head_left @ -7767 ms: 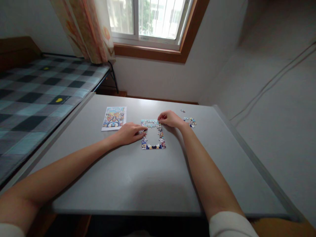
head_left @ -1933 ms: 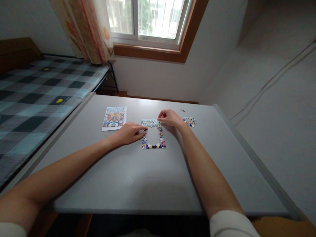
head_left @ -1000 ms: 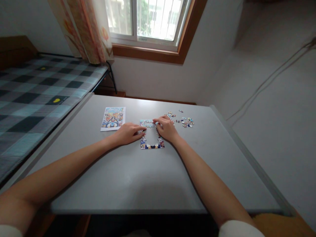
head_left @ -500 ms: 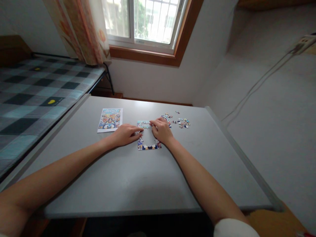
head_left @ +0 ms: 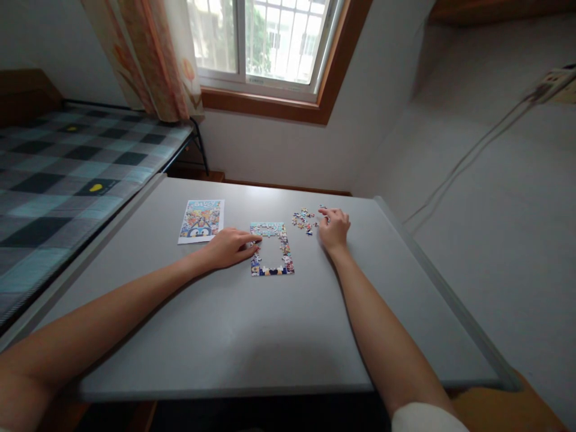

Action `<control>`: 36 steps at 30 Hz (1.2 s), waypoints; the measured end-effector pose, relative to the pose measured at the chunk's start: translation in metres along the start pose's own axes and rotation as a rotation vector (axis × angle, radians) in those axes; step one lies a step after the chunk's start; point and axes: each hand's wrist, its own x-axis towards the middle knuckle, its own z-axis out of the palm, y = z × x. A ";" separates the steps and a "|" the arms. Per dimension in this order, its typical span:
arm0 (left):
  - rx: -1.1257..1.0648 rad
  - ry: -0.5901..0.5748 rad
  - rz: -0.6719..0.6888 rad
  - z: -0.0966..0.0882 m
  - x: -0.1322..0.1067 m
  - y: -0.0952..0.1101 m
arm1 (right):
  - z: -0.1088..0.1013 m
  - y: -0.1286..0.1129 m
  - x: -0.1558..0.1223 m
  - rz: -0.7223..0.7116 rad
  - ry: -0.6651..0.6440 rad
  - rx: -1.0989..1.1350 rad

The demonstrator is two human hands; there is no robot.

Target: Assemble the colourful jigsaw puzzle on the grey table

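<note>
Table: right hand fingers curled over loose pieces

light: soft daylight from window | shadows: faint | edges: wide-angle stretch | focus: sharp

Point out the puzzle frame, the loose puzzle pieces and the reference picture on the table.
puzzle frame [head_left: 272, 270], head view, on its bottom edge.
loose puzzle pieces [head_left: 303, 220], head view, middle of the small pile.
reference picture [head_left: 201, 221], head view, centre of the printed card.
</note>
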 end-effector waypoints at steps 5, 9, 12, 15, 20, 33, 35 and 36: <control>0.004 0.004 0.006 0.000 0.000 0.000 | 0.003 -0.007 -0.004 0.002 -0.075 -0.004; 0.006 -0.001 0.002 0.000 0.000 -0.001 | 0.001 -0.007 -0.002 0.073 -0.069 0.013; 0.011 -0.004 0.003 0.000 0.000 -0.001 | 0.003 -0.004 -0.002 0.067 -0.078 0.043; 0.009 -0.005 -0.002 0.000 0.001 -0.001 | 0.006 -0.003 -0.003 0.013 -0.085 0.065; -0.018 0.003 -0.002 0.000 0.000 0.000 | 0.005 0.000 -0.001 0.023 -0.018 0.066; -0.013 0.002 -0.001 0.001 0.000 -0.002 | -0.027 0.043 0.014 0.325 0.225 -0.111; -0.015 0.004 0.003 0.002 -0.001 -0.003 | -0.025 0.046 0.014 0.345 0.213 -0.108; -0.016 0.003 0.003 0.002 -0.001 -0.003 | -0.023 0.047 0.014 0.348 0.206 -0.107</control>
